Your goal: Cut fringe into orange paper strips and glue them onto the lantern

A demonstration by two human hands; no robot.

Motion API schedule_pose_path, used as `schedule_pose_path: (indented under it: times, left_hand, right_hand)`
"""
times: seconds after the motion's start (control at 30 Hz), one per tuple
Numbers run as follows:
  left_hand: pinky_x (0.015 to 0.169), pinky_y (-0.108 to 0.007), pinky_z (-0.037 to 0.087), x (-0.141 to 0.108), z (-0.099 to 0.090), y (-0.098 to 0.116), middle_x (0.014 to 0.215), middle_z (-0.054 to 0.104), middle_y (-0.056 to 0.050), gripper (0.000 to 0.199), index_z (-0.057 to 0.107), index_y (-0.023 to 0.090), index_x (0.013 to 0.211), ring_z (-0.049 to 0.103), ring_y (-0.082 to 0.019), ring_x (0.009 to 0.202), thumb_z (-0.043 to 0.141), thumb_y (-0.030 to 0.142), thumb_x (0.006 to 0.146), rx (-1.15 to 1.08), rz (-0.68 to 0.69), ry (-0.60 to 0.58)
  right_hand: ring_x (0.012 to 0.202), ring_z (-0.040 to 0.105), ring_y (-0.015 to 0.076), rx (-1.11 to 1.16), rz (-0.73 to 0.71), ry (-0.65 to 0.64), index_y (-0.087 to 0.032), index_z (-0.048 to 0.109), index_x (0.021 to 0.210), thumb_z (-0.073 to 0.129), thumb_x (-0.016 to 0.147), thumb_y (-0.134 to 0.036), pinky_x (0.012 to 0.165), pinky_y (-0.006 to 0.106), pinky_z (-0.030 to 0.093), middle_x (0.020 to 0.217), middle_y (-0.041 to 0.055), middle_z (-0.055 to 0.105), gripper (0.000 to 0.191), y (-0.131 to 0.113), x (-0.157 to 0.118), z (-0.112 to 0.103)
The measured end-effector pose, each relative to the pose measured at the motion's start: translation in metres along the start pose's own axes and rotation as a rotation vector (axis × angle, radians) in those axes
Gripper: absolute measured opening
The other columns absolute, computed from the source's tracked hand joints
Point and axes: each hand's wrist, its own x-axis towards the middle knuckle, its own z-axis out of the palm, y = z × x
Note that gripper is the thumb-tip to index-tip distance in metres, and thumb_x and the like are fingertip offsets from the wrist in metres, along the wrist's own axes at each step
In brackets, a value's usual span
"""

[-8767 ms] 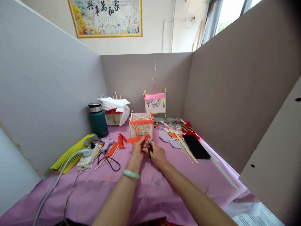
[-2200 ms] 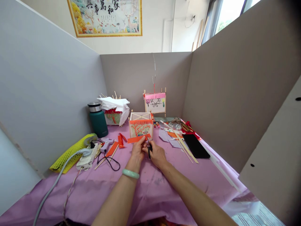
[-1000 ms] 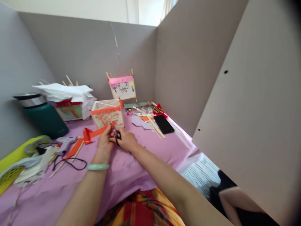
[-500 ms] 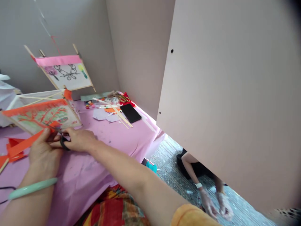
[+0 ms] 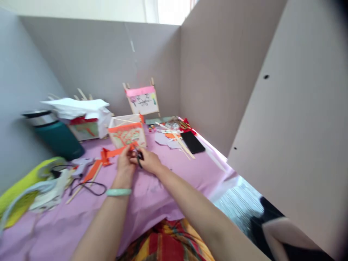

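My left hand [image 5: 126,159] is closed on an orange paper strip [image 5: 115,152], which trails off to the left across the table. In my right hand [image 5: 150,160] is a pair of scissors with dark handles [image 5: 139,158], its blades up against the strip's right end. Just behind both hands stands a lantern-like box [image 5: 127,136] of thin wood sticks and painted panels, edged in orange. Farther back, a painted panel with a pink top band [image 5: 143,101] stands on sticks. Whether the blades are cutting at this instant is too small to tell.
At left are a teal bottle [image 5: 56,136], a glue gun [image 5: 81,166] with a black cord, and a yellow bag [image 5: 29,185]. A phone [image 5: 193,142], sticks [image 5: 183,146] and paper scraps lie at right. Grey partitions [image 5: 209,69] enclose the table; a person's arm [image 5: 288,235] shows lower right.
My view has swung left and up, bringing the bottle, glue gun and yellow bag into sight. Both hands keep their hold on the strip and the scissors.
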Motion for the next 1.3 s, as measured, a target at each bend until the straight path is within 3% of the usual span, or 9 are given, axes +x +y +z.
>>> schedule_pose_path:
  times: [0.1,0.27,0.5,0.7,0.9,1.3]
  left_hand:
    - [0.040,-0.018,0.037,0.005,-0.006,-0.001,0.040,0.045,0.005,0.018,0.050,0.016,0.058,0.042,-0.007,0.035,0.062,0.018,0.071,0.003,-0.055,0.014]
    - [0.041,-0.018,0.036,0.013,-0.018,-0.002,0.048,0.052,0.005,0.020,0.056,0.015,0.066,0.047,-0.008,0.040,0.075,0.016,0.060,-0.017,0.013,-0.014]
    - [0.046,-0.021,0.040,0.018,-0.024,-0.009,0.048,0.052,0.003,0.027,0.055,0.015,0.063,0.049,-0.009,0.043,0.079,0.025,0.059,-0.041,0.026,-0.025]
    - [0.046,-0.022,0.038,0.016,-0.024,-0.011,0.044,0.048,0.004,0.029,0.051,0.017,0.058,0.046,-0.009,0.041,0.077,0.030,0.059,-0.018,0.035,-0.103]
    - [0.043,-0.021,0.032,0.015,-0.024,-0.010,0.041,0.047,0.004,0.028,0.051,0.017,0.057,0.042,-0.008,0.039,0.076,0.029,0.059,-0.024,0.043,-0.110]
    - [0.044,-0.021,0.031,0.023,-0.027,-0.012,0.043,0.047,0.005,0.038,0.051,0.016,0.061,0.043,-0.007,0.039,0.084,0.035,0.055,-0.094,0.028,-0.123]
  right_hand:
    - [0.085,0.065,0.0208,0.061,0.010,-0.040,-0.027,0.056,0.117,0.060,0.082,-0.058,0.068,0.027,0.043,0.096,0.0015,0.070,0.047,0.003,0.006,-0.001]
    - [0.073,0.062,0.0176,0.041,-0.039,-0.124,-0.024,0.060,0.107,0.061,0.082,-0.052,0.062,0.024,0.040,0.082,-0.0011,0.067,0.038,0.005,0.014,-0.006]
    - [0.070,0.060,0.0157,0.112,-0.068,-0.015,-0.024,0.061,0.103,0.060,0.082,-0.050,0.063,0.024,0.038,0.079,-0.0025,0.066,0.033,0.004,0.003,0.001]
    - [0.063,0.059,0.0149,0.231,-0.034,-0.051,-0.023,0.061,0.095,0.060,0.081,-0.051,0.059,0.023,0.040,0.068,-0.0040,0.064,0.031,0.008,0.002,-0.001]
    - [0.058,0.058,0.0136,0.298,-0.031,-0.096,-0.022,0.061,0.096,0.060,0.082,-0.047,0.057,0.023,0.040,0.065,-0.0051,0.062,0.028,0.011,0.003,-0.001]
    - [0.071,0.061,0.0169,-0.080,-0.170,0.038,-0.023,0.059,0.109,0.060,0.083,-0.050,0.061,0.024,0.036,0.082,0.0012,0.068,0.038,0.009,-0.002,0.002]
